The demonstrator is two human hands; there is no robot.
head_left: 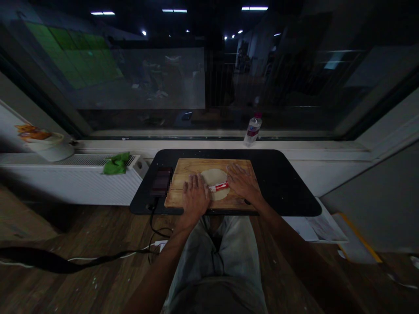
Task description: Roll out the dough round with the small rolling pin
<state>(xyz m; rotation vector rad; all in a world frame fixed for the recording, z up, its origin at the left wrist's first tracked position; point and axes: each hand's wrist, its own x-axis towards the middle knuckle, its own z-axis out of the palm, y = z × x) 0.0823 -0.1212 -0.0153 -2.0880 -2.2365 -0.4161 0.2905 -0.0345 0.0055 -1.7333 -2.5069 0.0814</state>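
Observation:
A round, flat sheet of pale dough point(212, 176) lies on a wooden cutting board point(178, 185). Across it rests a slim cylinder with a red and white label point(220, 187), slightly tilted; its exact kind is unclear. My left hand point(196, 194) lies at the cylinder's left end, fingers stretched forward and whitish at the tips. At the opposite end is my right hand point(242, 181), palm down with fingers extended over the dough's right edge and the board. Both hands hide the cylinder's ends, and neither has its fingers wrapped round it.
The board sits on a black tabletop point(281, 183). A dark, blurred device point(161, 181) with a cable stands left of the board. Behind, a plastic bottle point(252, 131) stands on the windowsill. A green cloth point(117, 163) and a white pot point(54, 147) rest on the radiator.

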